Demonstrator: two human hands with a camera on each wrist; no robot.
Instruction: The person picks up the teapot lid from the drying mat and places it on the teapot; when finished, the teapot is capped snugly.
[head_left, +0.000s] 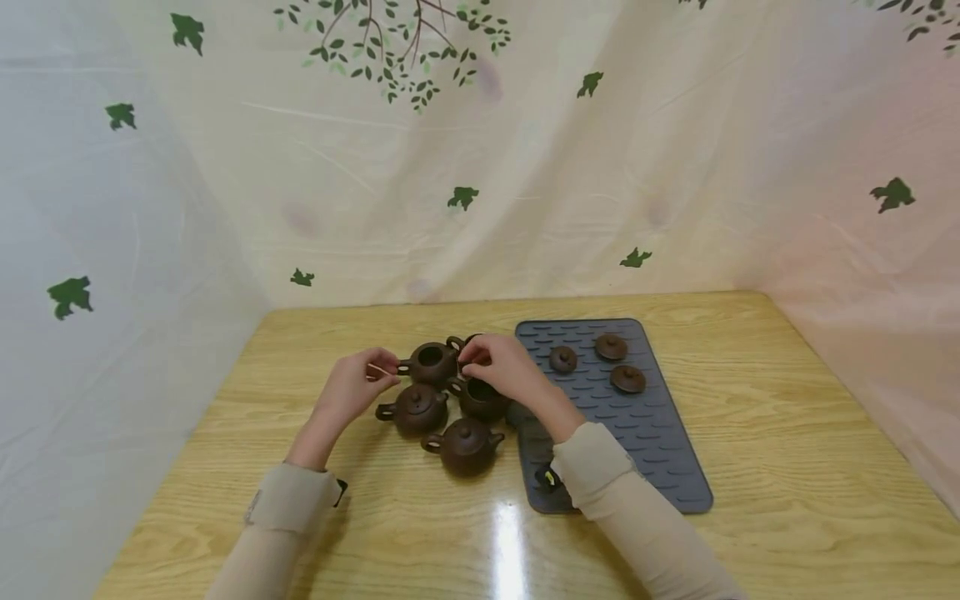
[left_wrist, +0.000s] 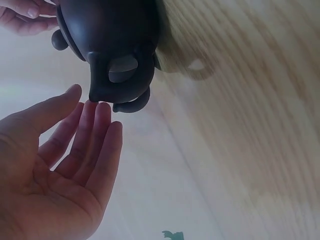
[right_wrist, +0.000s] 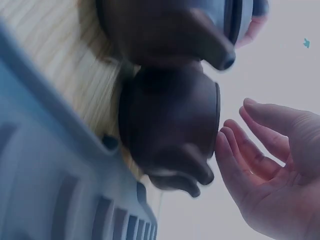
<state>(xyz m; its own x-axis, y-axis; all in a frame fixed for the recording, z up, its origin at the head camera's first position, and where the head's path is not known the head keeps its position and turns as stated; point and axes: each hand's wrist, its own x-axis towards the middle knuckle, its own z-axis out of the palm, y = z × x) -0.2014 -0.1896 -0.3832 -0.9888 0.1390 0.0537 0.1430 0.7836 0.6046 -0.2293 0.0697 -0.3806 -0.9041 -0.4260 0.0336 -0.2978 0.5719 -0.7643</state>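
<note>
My left hand [head_left: 356,383] is beside the handle of a lidless brown teapot [head_left: 431,365], thumb and fingers apart and nothing between them. Just below is a lidded teapot [head_left: 417,410], whose handle fills much of the left wrist view near the fingertips [left_wrist: 103,111]. My right hand [head_left: 504,367] hovers over another lidless teapot [head_left: 483,406], its fingers loosely bent and holding nothing. In the right wrist view its fingertips [right_wrist: 222,142] are right at a teapot's rim. Behind this hand a further pot is mostly hidden. A lidded teapot [head_left: 467,448] stands nearest me.
To the right lies a dark grey ridged mat [head_left: 660,442] with three brown lids: a small one [head_left: 563,359], one at the back [head_left: 611,347] and one at the right [head_left: 627,379]. The wooden table [head_left: 787,467] meets a pale leaf-printed curtain [head_left: 525,233].
</note>
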